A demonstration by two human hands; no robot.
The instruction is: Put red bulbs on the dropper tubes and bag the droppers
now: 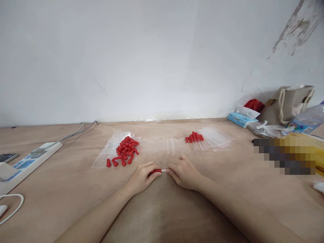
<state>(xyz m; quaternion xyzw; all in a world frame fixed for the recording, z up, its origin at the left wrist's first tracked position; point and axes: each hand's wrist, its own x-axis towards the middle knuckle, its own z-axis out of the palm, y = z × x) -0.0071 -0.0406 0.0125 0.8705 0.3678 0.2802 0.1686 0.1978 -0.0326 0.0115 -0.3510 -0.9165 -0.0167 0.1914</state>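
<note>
Rounded, matte red bulbs (125, 147) lie heaped on a clear plastic bag (103, 156). The left hand (144, 176) pinches a tapering red bulb (155, 171) low over the wood-toned worktop (76, 189) (its far end hidden by fingers). Thin see-through tubes (163, 146) lie behind. The right hand (184, 172), fingertips closed, grips a clear tube (164, 170) meeting that bulb.

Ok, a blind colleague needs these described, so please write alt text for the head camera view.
Over a wood-coloured table, a left hand holds a red bulb and a right hand a clear tube, end to end. Beyond lie, left to right, a pile of red bulbs, a row of clear tubes, and tubes topped with red bulbs.
</note>
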